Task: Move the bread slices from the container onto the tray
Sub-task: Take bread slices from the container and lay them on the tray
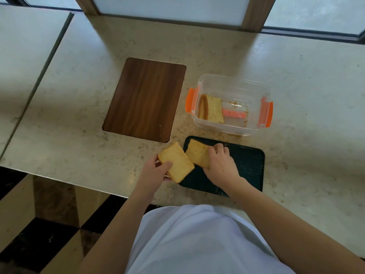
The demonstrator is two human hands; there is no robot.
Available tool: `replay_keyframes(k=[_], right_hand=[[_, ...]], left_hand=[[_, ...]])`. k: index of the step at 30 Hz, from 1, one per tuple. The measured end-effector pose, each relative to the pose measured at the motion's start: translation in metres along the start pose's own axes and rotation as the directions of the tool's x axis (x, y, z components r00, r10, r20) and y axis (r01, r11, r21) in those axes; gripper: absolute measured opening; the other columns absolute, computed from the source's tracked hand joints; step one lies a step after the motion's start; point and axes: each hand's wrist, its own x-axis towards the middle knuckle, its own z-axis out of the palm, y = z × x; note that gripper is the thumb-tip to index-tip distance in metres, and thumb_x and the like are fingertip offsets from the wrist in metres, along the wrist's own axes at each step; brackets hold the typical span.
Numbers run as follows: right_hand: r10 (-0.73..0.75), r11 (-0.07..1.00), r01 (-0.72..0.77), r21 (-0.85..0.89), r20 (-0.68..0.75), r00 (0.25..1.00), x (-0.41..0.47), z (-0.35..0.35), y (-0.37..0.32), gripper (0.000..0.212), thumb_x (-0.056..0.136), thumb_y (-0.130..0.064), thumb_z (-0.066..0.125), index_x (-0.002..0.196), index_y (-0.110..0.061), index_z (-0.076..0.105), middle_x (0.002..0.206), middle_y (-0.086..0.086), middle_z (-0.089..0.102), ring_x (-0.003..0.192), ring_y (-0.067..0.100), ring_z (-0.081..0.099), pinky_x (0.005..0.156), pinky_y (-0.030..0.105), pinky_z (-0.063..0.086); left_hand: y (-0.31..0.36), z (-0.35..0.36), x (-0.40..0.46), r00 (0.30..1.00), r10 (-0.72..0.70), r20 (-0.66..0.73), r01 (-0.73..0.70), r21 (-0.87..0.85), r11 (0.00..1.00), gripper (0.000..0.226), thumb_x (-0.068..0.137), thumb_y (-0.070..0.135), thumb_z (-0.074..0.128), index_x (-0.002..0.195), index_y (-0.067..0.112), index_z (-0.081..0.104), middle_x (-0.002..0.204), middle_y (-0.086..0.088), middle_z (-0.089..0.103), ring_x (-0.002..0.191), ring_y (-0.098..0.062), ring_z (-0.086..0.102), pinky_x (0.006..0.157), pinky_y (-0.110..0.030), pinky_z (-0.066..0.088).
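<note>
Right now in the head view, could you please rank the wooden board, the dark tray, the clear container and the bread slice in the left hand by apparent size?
1. wooden board
2. dark tray and clear container: too alike to rank, tray partly covered
3. bread slice in the left hand

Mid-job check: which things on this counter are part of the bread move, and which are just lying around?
In the job: clear container with bread left inside; dark tray; slice in left hand, namely; slice under right hand, namely.

Just lying about: wooden board; crumbs by the container.
</note>
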Motion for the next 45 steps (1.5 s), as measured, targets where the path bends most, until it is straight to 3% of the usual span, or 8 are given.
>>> replay_keyframes(k=[16, 23, 31, 36, 38, 40, 43, 45], right_hand=[[-0.050, 0.996, 0.051, -0.076, 0.023, 0.998, 0.014, -0.017, 0.001, 0.075, 0.081, -0.036, 0.074, 0.143, -0.011, 0.040, 0.144, 0.016, 0.041, 0.130, 0.037, 0.040, 0.097, 0.049, 0.048], [0.058, 0.864, -0.040, 0.503, -0.021, 0.998, -0.022, -0.025, 0.012, 0.056, 0.090, -0.037, 0.070, 0.138, -0.017, 0.051, 0.131, 0.001, 0.055, 0.105, 0.013, 0.058, 0.084, 0.026, 0.049], [-0.219, 0.908, 0.226, 0.353, -0.061, 0.974, -0.050, -0.026, 0.000, 0.096, 0.069, -0.070, 0.073, 0.148, -0.037, 0.031, 0.152, -0.011, 0.034, 0.136, 0.014, 0.029, 0.109, 0.041, 0.040], [-0.020, 0.764, 0.020, 0.645, -0.007, 1.000, -0.047, -0.026, 0.005, 0.108, 0.059, -0.077, 0.077, 0.147, -0.035, 0.030, 0.136, -0.022, 0.034, 0.121, 0.003, 0.042, 0.097, 0.027, 0.044], [-0.020, 0.735, 0.004, 0.678, 0.015, 1.000, -0.046, -0.027, 0.010, 0.103, 0.061, -0.077, 0.075, 0.146, -0.037, 0.034, 0.134, -0.023, 0.038, 0.117, -0.001, 0.047, 0.091, 0.022, 0.043], [0.004, 0.619, -0.072, 0.782, 0.088, 0.996, -0.044, -0.030, 0.012, 0.090, 0.064, -0.082, 0.070, 0.139, -0.037, 0.045, 0.134, -0.019, 0.050, 0.114, -0.001, 0.054, 0.085, 0.020, 0.046], [0.061, 0.153, -0.372, 0.915, 0.367, 0.928, -0.038, -0.039, 0.014, 0.063, 0.075, -0.075, 0.066, 0.119, -0.030, 0.061, 0.123, -0.002, 0.070, 0.108, 0.017, 0.070, 0.079, 0.035, 0.060], [-0.023, -0.108, -0.469, 0.877, 0.469, 0.883, -0.035, -0.043, 0.016, 0.046, 0.091, -0.047, 0.069, 0.121, -0.014, 0.063, 0.111, 0.013, 0.076, 0.101, 0.028, 0.074, 0.076, 0.037, 0.063]], left_hand=[[0.005, 0.002, 0.000, 0.999, 0.031, 0.012, -0.031, 0.028, 0.999, 0.032, 0.094, 0.014, 0.065, 0.124, 0.022, 0.056, 0.113, 0.003, 0.065, 0.098, -0.016, 0.066, 0.061, -0.022, 0.059], [0.011, 0.012, 0.000, 0.982, 0.184, 0.042, -0.187, 0.329, 0.926, 0.029, 0.093, 0.025, 0.065, 0.121, 0.026, 0.059, 0.109, 0.006, 0.067, 0.098, -0.011, 0.064, 0.073, -0.033, 0.061], [0.027, 0.047, -0.007, 0.995, 0.023, 0.094, -0.034, 0.117, 0.993, 0.033, 0.091, 0.011, 0.067, 0.123, 0.012, 0.059, 0.105, -0.004, 0.066, 0.090, -0.019, 0.069, 0.059, -0.026, 0.060], [0.035, 0.053, -0.012, 0.995, -0.001, 0.096, -0.018, 0.197, 0.980, 0.046, 0.093, 0.015, 0.067, 0.136, 0.014, 0.051, 0.122, -0.008, 0.060, 0.103, -0.025, 0.065, 0.074, -0.037, 0.064], [0.035, 0.053, -0.014, 0.978, 0.185, 0.096, -0.208, 0.396, 0.895, 0.037, 0.092, 0.019, 0.068, 0.127, 0.016, 0.057, 0.113, -0.003, 0.065, 0.097, -0.018, 0.065, 0.075, -0.034, 0.062], [0.034, 0.053, -0.020, 0.861, 0.470, 0.191, -0.477, 0.623, 0.620, 0.022, 0.091, 0.020, 0.069, 0.112, 0.018, 0.061, 0.092, 0.005, 0.066, 0.081, -0.010, 0.062, 0.067, -0.022, 0.051], [0.031, 0.054, -0.021, 0.649, 0.651, 0.393, -0.654, 0.725, 0.214, 0.012, 0.089, 0.012, 0.068, 0.101, 0.012, 0.065, 0.086, -0.001, 0.066, 0.072, -0.014, 0.056, 0.063, -0.022, 0.043], [0.026, 0.056, -0.022, 0.575, 0.651, 0.496, -0.709, 0.699, 0.093, 0.014, 0.085, 0.006, 0.068, 0.099, 0.008, 0.067, 0.089, -0.007, 0.066, 0.076, -0.018, 0.055, 0.066, -0.030, 0.046]])
